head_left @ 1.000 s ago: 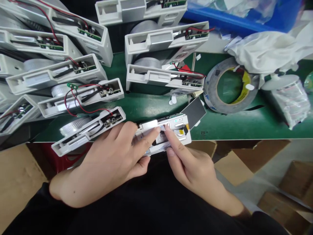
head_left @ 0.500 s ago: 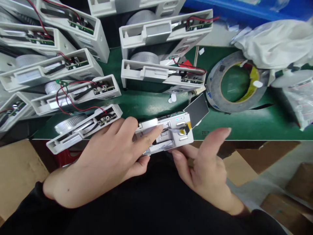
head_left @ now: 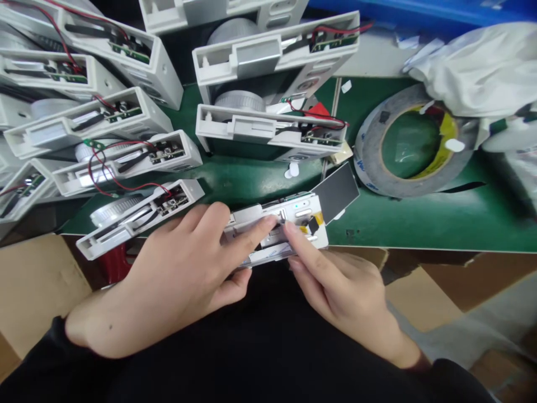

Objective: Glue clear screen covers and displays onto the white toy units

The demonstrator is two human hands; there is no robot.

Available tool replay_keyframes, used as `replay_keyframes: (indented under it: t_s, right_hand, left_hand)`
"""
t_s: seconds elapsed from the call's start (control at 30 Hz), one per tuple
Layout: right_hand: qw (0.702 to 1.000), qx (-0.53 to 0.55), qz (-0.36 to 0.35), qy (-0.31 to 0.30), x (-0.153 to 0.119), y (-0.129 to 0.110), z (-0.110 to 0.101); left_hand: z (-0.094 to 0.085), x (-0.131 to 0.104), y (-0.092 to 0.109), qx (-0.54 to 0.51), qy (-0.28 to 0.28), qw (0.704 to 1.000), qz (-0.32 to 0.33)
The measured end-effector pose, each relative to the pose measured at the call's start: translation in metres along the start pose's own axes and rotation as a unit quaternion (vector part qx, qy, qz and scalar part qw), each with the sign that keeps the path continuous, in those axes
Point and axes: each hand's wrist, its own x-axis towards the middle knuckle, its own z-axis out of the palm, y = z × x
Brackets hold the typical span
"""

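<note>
At the near edge of the green table (head_left: 419,226), an open white device (head_left: 274,237) is held by the left hand (head_left: 180,274) from eight o'clock, index finger on top. By the right hand (head_left: 344,291), from four o'clock, it is touched with one fingertip; whether also gripped cannot be told. A dark panel (head_left: 335,193) is seen at two o'clock.

L hand (head_left: 180,274), R hand (head_left: 342,296), idx tips (head_left: 269,222) adj.

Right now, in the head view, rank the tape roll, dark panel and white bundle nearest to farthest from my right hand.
From your right hand:
1. Dark panel, just ahead
2. Tape roll, farther right
3. White bundle, upper right
</note>
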Motion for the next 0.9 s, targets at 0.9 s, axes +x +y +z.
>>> replay_keyframes:
  t_s: [0.9]
  right_hand:
    - [0.976,-0.211,-0.033,-0.04,0.033,-0.024,-0.024]
  left_hand:
    - [0.024,-0.016,-0.01,-0.04,0.105,0.993,0.02]
